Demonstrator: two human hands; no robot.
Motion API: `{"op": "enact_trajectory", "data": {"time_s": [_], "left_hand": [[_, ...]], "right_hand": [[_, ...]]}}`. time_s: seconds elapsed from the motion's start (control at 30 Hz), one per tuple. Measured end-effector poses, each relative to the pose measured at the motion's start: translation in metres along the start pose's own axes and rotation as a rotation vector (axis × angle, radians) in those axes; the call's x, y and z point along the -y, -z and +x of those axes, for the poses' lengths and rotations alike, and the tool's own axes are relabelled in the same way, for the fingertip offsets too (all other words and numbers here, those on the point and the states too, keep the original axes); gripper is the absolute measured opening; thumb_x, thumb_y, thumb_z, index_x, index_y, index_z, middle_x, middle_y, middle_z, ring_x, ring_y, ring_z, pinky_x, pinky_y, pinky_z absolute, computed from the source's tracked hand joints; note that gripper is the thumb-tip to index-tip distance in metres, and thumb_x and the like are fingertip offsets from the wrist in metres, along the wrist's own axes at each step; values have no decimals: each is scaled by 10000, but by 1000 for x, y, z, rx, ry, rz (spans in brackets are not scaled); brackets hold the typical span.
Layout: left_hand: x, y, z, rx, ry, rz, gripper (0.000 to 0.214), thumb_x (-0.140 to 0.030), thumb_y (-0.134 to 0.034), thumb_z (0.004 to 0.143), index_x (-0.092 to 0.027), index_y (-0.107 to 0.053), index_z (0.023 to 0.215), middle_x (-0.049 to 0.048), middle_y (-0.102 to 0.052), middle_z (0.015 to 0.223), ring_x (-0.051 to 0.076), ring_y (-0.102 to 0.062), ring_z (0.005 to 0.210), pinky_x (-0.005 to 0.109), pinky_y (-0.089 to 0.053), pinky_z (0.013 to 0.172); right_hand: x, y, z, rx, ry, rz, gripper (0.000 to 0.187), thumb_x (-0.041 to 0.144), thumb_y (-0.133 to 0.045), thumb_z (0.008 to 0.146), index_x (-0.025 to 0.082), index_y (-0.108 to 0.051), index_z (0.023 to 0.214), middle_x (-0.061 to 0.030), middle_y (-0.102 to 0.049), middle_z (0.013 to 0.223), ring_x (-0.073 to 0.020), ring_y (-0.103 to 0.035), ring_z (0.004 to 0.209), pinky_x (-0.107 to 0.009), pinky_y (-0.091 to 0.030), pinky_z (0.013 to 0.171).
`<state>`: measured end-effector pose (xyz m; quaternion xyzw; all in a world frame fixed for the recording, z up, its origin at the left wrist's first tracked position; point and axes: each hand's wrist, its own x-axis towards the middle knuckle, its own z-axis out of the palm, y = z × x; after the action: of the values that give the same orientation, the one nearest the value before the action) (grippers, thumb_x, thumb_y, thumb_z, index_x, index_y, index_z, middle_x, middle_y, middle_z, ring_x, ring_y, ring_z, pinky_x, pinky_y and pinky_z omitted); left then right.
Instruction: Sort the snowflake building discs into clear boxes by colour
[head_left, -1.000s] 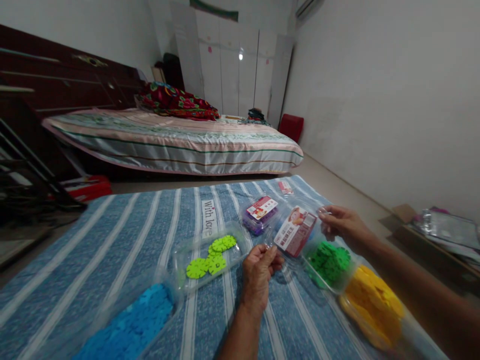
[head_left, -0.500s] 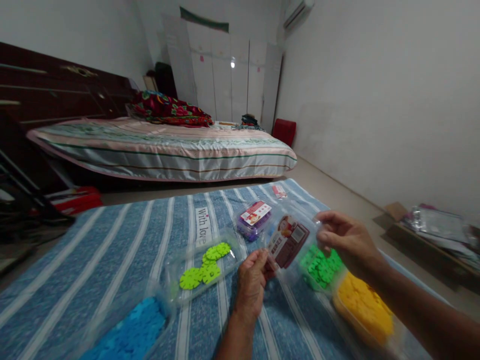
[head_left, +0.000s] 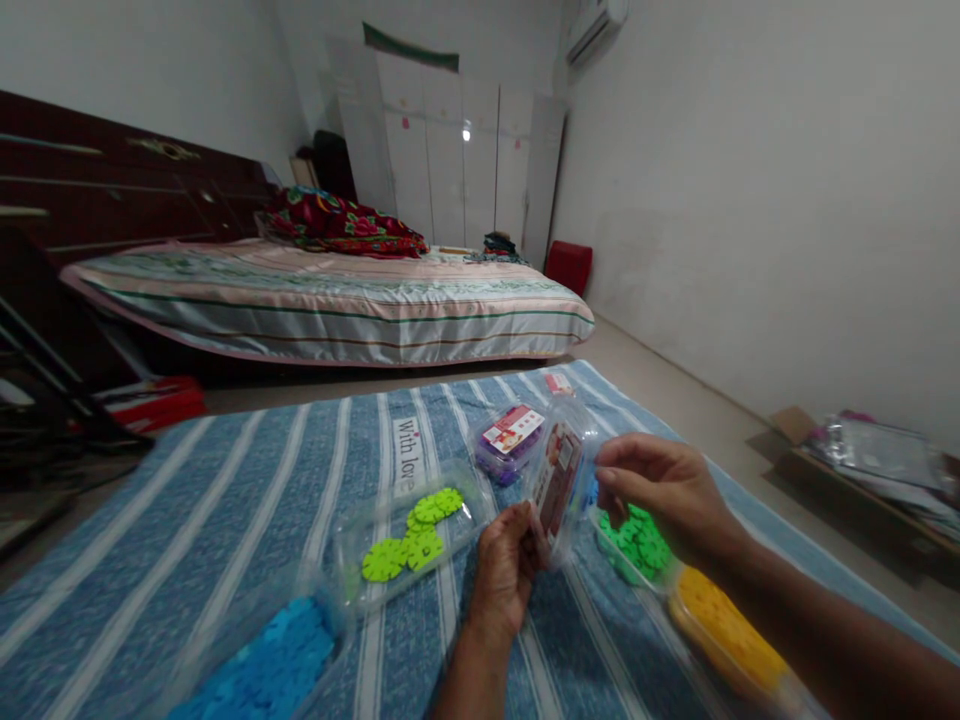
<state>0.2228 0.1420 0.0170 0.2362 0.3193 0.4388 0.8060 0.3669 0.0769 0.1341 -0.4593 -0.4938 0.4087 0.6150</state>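
A clear plastic lid (head_left: 561,480) with a brown printed label is held up, turned nearly edge-on to me. My left hand (head_left: 508,560) is closed on its lower left edge. At the lid's right edge, my right hand (head_left: 660,490) has its thumb and forefinger pinched together; the contact is partly hidden. Below the right hand is a tub of green notched discs (head_left: 637,545). Beside it stands a tub of yellow pieces (head_left: 727,625). Left of my hands, a clear tub (head_left: 352,590) contains several lime-green discs (head_left: 412,540).
A closed box of purple pieces (head_left: 511,445) sits behind the lid. Blue pieces (head_left: 262,665) fill a tub at the near left. Everything rests on a blue striped cloth (head_left: 247,500). Farther back is a bed (head_left: 337,300); a cardboard box (head_left: 847,500) lies at the right.
The lid has turned from facing me to nearly edge-on. My right hand has moved left and slightly down with its edge, while my left hand has stayed almost in place.
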Motion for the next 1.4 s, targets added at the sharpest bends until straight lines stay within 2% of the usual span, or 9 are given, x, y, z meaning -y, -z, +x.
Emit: {"op": "enact_trajectory", "data": {"time_s": [0.3, 0.6, 0.73, 0.87, 1.2, 1.4], "left_hand": [[-2, 0, 0, -8, 1, 27, 368, -366, -835, 529, -137, -558, 610, -60, -507, 441, 52, -430, 352, 163, -308, 332], [-3, -3, 0, -52, 24, 7, 405, -343, -862, 457, -135, -565, 637, -71, -512, 455, 34, -402, 351, 147, -267, 323], [-2, -1, 1, -48, 14, 5, 394, -344, -852, 473, -137, -548, 616, -72, -498, 441, 31, -391, 344, 143, -232, 313], [-2, -1, 2, -64, 0, 21, 398, -355, -852, 483, -138, -548, 622, -64, -512, 447, 33, -409, 354, 135, -212, 314], [2, 0, 5, -102, -38, 46, 404, -365, -853, 495, -128, -579, 674, -35, -573, 511, 43, -458, 383, 130, -225, 324], [1, -1, 4, -94, -83, 57, 401, -360, -847, 513, -123, -591, 712, -13, -610, 586, 58, -512, 418, 134, -221, 310]], "right_hand": [[2, -9, 6, 10, -44, -43, 251, 380, -789, 675, 152, -691, 715, -1, -632, 483, -105, -547, 364, -198, -451, 364], [-1, -11, 7, -24, -32, -137, 227, 344, -774, 682, 142, -672, 697, 5, -630, 494, -90, -550, 382, -180, -462, 387], [-1, -12, 7, -35, -67, -178, 223, 330, -771, 662, 144, -657, 710, 8, -628, 506, -93, -555, 394, -179, -461, 387], [0, -15, 7, -37, -127, -210, 189, 286, -752, 646, 150, -634, 704, 18, -618, 507, -100, -562, 407, -185, -471, 392], [2, -13, 10, -63, -139, -258, 184, 289, -701, 646, 153, -578, 644, 13, -604, 494, -87, -539, 393, -177, -452, 387], [-2, -8, 14, -74, -154, -307, 193, 256, -682, 619, 175, -530, 708, 44, -576, 527, -94, -543, 424, -194, -467, 400]]}}
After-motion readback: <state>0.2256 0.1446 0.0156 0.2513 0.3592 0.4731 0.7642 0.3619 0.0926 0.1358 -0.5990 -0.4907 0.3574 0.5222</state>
